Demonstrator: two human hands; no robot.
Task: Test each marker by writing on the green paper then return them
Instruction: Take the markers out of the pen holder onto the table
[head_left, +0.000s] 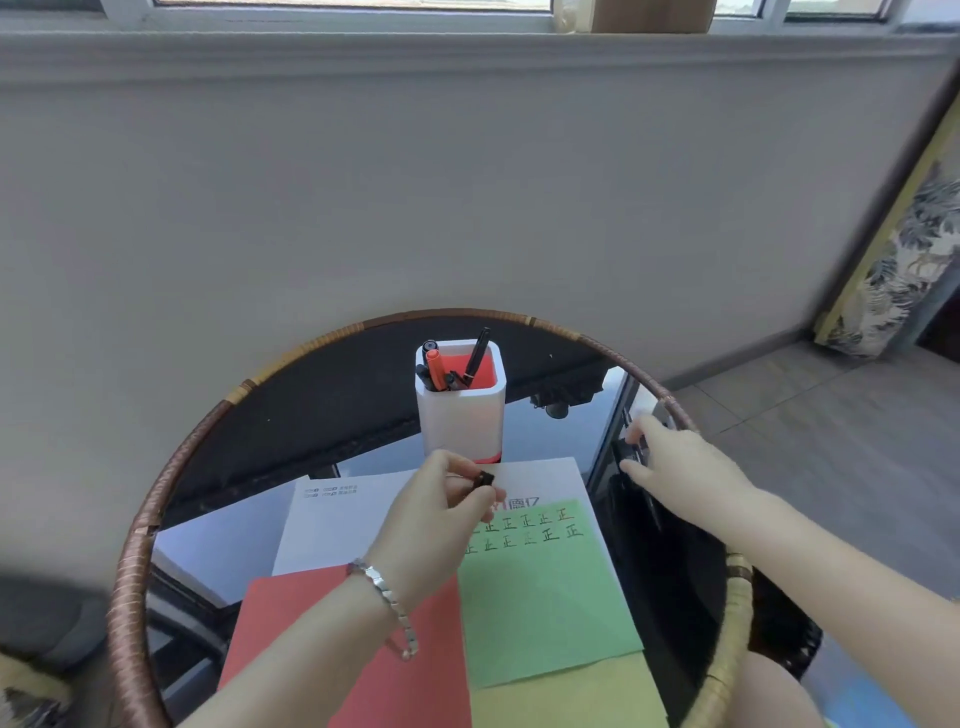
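The green paper (545, 592) lies on the round glass table (332, 405), with two rows of handwritten characters along its top. My left hand (441, 509) hovers over the paper's upper left corner and pinches a small black marker cap (485, 478). My right hand (670, 467) reaches to the table's right edge, its fingers on a dark marker (631, 453) lying there; how firmly it holds it is unclear. A white pen holder (461, 410) with a red inside stands behind the papers and holds several black markers and a red marker (435, 368).
A red sheet (332, 644), a yellow sheet (571, 696) and a white printed sheet (353, 525) lie under and beside the green one. The table has a wicker rim (156, 499). A grey wall stands close behind, tiled floor to the right.
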